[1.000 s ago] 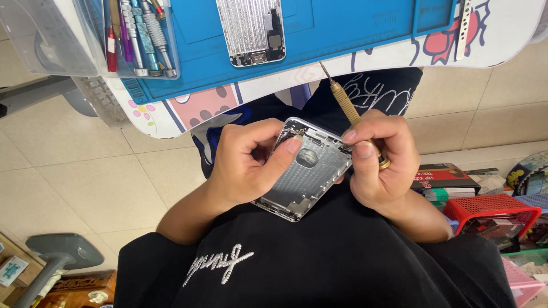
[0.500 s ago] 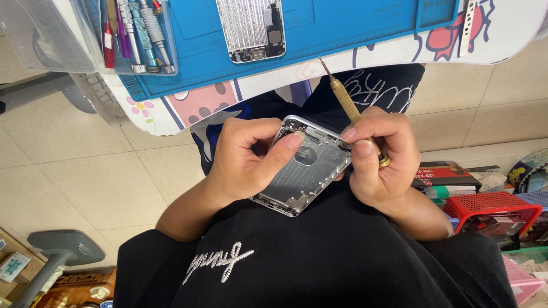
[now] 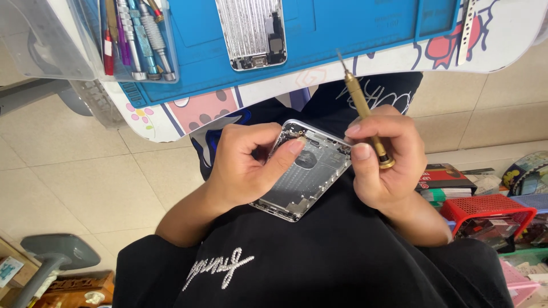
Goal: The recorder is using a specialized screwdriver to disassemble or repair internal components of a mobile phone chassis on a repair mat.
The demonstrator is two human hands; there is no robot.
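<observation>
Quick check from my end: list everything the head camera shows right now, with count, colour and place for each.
phone housing: 1, silver, open side up, over the lap
screwdriver: 1, brass-coloured, tip pointing up and away
second phone assembly: 1, silver, on the mat at top centre
work mat: 1, blue, on the table top
table: 1, white with cartoon prints, top of view
tools in clear tray: several, red, purple, blue and silver handles, top left
basket: 1, red, on the floor at right
boxes: a few, dark, beside the basket
floor tiles: beige, left
left hand: grips the housing, thumb on its inside
right hand: holds the screwdriver, fingers at the housing's edge
</observation>
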